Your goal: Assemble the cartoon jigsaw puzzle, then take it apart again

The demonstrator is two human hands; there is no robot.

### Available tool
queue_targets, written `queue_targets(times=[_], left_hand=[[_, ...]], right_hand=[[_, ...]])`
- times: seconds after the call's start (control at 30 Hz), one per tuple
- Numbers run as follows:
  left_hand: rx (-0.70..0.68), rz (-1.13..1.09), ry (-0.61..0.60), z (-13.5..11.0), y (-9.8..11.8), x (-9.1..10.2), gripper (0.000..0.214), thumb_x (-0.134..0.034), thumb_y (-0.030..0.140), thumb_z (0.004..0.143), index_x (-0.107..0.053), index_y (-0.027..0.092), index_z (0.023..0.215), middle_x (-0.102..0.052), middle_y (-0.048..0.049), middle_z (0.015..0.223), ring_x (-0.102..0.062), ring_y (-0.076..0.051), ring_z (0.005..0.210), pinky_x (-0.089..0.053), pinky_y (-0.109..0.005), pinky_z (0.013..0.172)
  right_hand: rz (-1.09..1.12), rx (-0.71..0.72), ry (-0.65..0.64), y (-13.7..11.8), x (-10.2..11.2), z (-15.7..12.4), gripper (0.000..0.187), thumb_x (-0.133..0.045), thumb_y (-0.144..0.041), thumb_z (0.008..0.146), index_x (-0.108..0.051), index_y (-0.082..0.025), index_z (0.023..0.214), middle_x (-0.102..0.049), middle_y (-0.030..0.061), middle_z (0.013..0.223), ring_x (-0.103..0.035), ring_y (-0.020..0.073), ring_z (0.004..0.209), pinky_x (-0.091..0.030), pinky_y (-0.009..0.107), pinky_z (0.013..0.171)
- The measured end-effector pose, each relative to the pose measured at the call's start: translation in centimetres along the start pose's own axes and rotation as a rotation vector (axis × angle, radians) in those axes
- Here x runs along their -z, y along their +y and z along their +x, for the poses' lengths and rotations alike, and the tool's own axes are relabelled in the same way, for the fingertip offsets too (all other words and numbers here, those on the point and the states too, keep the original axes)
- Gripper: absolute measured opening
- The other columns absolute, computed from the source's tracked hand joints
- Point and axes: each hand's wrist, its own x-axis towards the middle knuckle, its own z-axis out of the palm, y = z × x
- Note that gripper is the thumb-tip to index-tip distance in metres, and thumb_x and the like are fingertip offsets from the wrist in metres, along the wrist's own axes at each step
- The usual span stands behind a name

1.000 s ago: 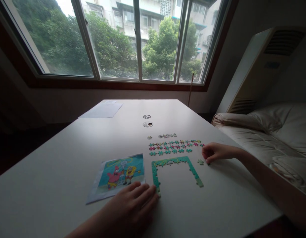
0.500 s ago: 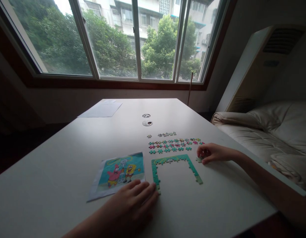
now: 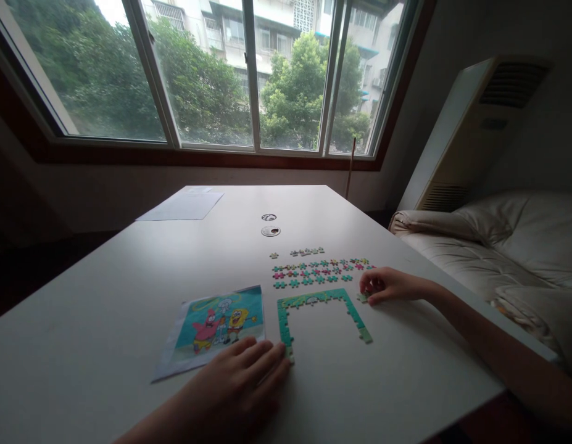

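A partly joined jigsaw border (image 3: 311, 298) in green forms three sides on the table, its near side gap facing me. My left hand (image 3: 242, 379) lies flat with fingers stretched, the fingertips at the lower end of the border's left side. Right of the border, my right hand (image 3: 391, 286) has curled fingers and thumb around a pale green puzzle piece (image 3: 363, 297), partly hidden by the fingers. Loose puzzle pieces (image 3: 308, 272) in several colours lie in rows beyond the border. A cartoon picture sheet (image 3: 218, 324) lies to the left, partly under my left hand.
The white table (image 3: 221, 246) has two round inserts (image 3: 270, 231) near its middle. Paper sheets (image 3: 181, 206) lie at the far left corner. A pale sofa (image 3: 452, 246) and a tall air conditioner (image 3: 466, 129) stand to the right; a window (image 3: 207, 86) is ahead.
The whole view has shifted slightly, so things appear a little further left. Both hands hold nearly the same places relative to the puzzle.
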Motion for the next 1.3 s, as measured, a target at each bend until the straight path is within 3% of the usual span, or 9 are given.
queue_targets(times=[0.23,0.4,0.47,0.57,0.8,0.97,1.07,1.2,1.3], left_hand=[[0.011,-0.021,0.035,0.0,0.0,0.0,0.033,-0.046,0.020,0.084,-0.052,0.014,0.116,-0.061,-0.0088,0.114,-0.059,-0.024,0.094,-0.049,-0.038,0.079],[0.019,-0.022,0.043,0.1,0.1,0.1,0.031,-0.046,0.021,0.085,-0.052,0.014,0.115,-0.062,-0.0083,0.112,-0.060,-0.024,0.093,-0.049,-0.037,0.078],[0.013,-0.010,0.037,0.1,0.1,0.1,0.031,-0.046,0.021,0.085,-0.052,0.014,0.115,-0.062,-0.0086,0.112,-0.060,-0.024,0.093,-0.049,-0.037,0.078],[-0.006,0.002,0.009,0.2,0.0,0.2,0.032,-0.047,0.021,0.085,-0.051,0.012,0.116,-0.060,-0.0097,0.114,-0.059,-0.025,0.094,-0.049,-0.039,0.079],[0.007,-0.031,0.000,0.2,0.0,0.1,0.034,-0.048,0.021,0.084,-0.050,0.012,0.117,-0.060,-0.0096,0.114,-0.060,-0.025,0.093,-0.050,-0.039,0.078],[0.019,-0.045,0.006,0.1,0.1,0.2,0.033,-0.047,0.022,0.085,-0.050,0.013,0.116,-0.061,-0.0093,0.113,-0.060,-0.024,0.092,-0.050,-0.039,0.078],[0.016,-0.043,0.017,0.1,0.1,0.2,0.032,-0.046,0.022,0.086,-0.050,0.013,0.116,-0.061,-0.0092,0.112,-0.060,-0.024,0.092,-0.050,-0.038,0.078],[0.017,-0.043,0.030,0.1,0.1,0.1,0.031,-0.046,0.022,0.086,-0.051,0.013,0.115,-0.061,-0.0092,0.113,-0.059,-0.024,0.093,-0.049,-0.038,0.079],[0.025,-0.049,0.031,0.0,0.1,0.0,0.032,-0.047,0.022,0.085,-0.051,0.013,0.115,-0.060,-0.0093,0.114,-0.059,-0.024,0.093,-0.049,-0.038,0.079]], right_hand=[[-0.108,0.044,0.016,-0.5,2.2,0.8,0.040,-0.060,-0.049,0.072,-0.062,-0.017,0.096,-0.055,0.0042,0.083,-0.048,0.0140,0.073,-0.040,0.024,0.064],[-0.132,0.038,0.057,0.2,4.1,5.8,0.041,-0.056,-0.050,0.074,-0.062,-0.015,0.094,-0.058,0.0032,0.074,-0.050,0.0128,0.065,-0.039,0.024,0.059],[-0.157,0.027,0.153,0.8,4.6,8.4,0.039,-0.059,-0.048,0.072,-0.063,-0.014,0.091,-0.059,0.0046,0.077,-0.052,0.0139,0.068,-0.040,0.026,0.062],[-0.155,0.014,0.200,1.6,4.7,11.7,0.040,-0.060,-0.045,0.071,-0.062,-0.014,0.096,-0.060,0.0072,0.085,-0.053,0.0155,0.074,-0.041,0.027,0.068],[-0.093,-0.035,0.130,2.2,4.4,15.5,0.046,-0.071,-0.043,0.060,-0.062,-0.015,0.096,-0.060,0.0060,0.088,-0.054,0.0155,0.072,-0.041,0.026,0.063],[-0.033,-0.062,0.096,1.7,4.7,15.8,0.042,-0.074,-0.042,0.052,-0.060,-0.014,0.080,-0.058,0.0036,0.077,-0.050,0.0135,0.066,-0.038,0.025,0.057],[0.017,-0.033,0.112,1.2,4.5,14.9,0.041,-0.072,-0.045,0.054,-0.055,-0.014,0.077,-0.055,0.0011,0.072,-0.047,0.0118,0.064,-0.037,0.025,0.057],[0.083,0.012,0.057,0.3,4.3,11.4,0.041,-0.070,-0.048,0.058,-0.051,-0.015,0.074,-0.052,-0.0025,0.067,-0.046,0.0097,0.062,-0.037,0.024,0.057],[0.164,-0.001,-0.147,-0.1,4.4,7.3,0.039,-0.071,-0.044,0.060,-0.051,-0.015,0.075,-0.051,-0.0039,0.065,-0.044,0.0079,0.058,-0.036,0.022,0.055]])
